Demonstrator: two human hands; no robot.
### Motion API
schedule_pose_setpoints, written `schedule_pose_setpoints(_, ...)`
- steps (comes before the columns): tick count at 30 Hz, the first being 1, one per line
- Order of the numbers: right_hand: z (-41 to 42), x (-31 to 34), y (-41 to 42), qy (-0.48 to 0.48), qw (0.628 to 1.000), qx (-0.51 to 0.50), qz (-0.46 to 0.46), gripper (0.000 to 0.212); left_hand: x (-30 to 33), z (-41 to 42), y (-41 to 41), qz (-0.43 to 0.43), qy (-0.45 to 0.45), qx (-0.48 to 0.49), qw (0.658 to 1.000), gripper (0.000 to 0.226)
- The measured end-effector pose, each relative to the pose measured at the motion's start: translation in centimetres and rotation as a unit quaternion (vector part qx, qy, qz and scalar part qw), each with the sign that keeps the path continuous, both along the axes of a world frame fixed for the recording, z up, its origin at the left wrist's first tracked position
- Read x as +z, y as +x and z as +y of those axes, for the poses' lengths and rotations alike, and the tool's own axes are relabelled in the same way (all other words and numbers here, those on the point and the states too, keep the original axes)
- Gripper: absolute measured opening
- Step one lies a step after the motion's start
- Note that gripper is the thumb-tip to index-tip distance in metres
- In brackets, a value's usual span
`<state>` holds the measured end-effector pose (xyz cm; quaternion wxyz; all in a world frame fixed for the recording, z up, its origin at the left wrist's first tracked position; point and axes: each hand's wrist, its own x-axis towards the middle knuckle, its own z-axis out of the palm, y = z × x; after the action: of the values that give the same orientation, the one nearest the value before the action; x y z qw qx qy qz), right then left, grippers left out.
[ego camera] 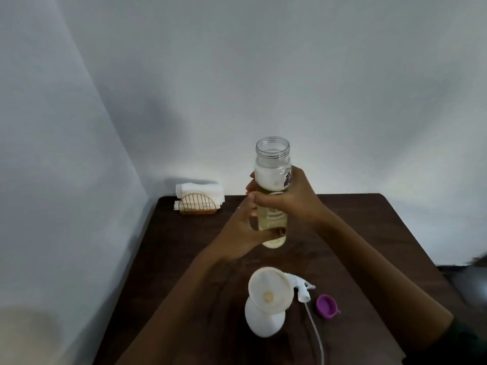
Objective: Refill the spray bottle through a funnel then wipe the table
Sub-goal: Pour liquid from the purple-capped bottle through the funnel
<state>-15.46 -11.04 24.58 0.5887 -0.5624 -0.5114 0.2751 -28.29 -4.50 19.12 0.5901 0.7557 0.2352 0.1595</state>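
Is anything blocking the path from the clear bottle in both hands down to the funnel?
Nothing visible: the clear bottle of yellowish liquid is held above the table, and the cream funnel in the white spray bottle sits uncovered below it.

A plain home corner, it seems; bare white walls; dark wooden tabletop; napkin holder with folded white napkins.

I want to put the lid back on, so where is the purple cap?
In the head view, the purple cap lies on the dark table, near the front right, just right of the spray head and funnel.
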Motion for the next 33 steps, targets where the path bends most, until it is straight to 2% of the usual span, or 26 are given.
schedule_pose_setpoints(2, -1.0, -0.7, 0.5, -0.013, 1.0, -0.007, -0.024, 0.02, -2.7, 0.3, -0.6, 0.066, 0.012, 0.019, 0.998, 0.082)
schedule_pose_setpoints(7, -3.6, -4.5, 2.3, -0.09, 0.987, -0.007, -0.134, 0.027, -7.4, -1.2, -3.2, 0.152, 0.017, 0.039, 0.987, 0.033)
schedule_pose_setpoints(11, -5.6, -7.9, 3.2, -0.155, 0.97, -0.016, -0.187, 0.042, -8.2, -3.5, -3.8, 0.216, 0.106, 0.075, 0.968, 0.03)
schedule_pose_setpoints(15, -7.0, -10.0, 3.5, -0.196, 0.951, -0.021, -0.238, 0.04, -8.7, -4.7, -3.8, 0.232, 0.181, 0.127, 0.947, 0.029)
schedule_pose_setpoints(21, -7.7, -12.3, 4.0, -0.204, 0.925, 0.003, -0.32, 0.044, -8.9, -5.3, -3.6, 0.228, 0.24, 0.158, 0.93, 0.028)
schedule_pose_setpoints(29, -7.5, -13.6, 4.2, -0.249, 0.886, 0.012, -0.391, 0.042, -9.6, -5.3, -3.4, 0.224, 0.236, 0.158, 0.932, 0.023)
schedule_pose_setpoints(33, -7.6, -13.8, 4.1, -0.253, 0.879, 0.014, -0.405, 0.042, -10.0, -5.3, -3.5, 0.22, 0.239, 0.168, 0.931, 0.023)
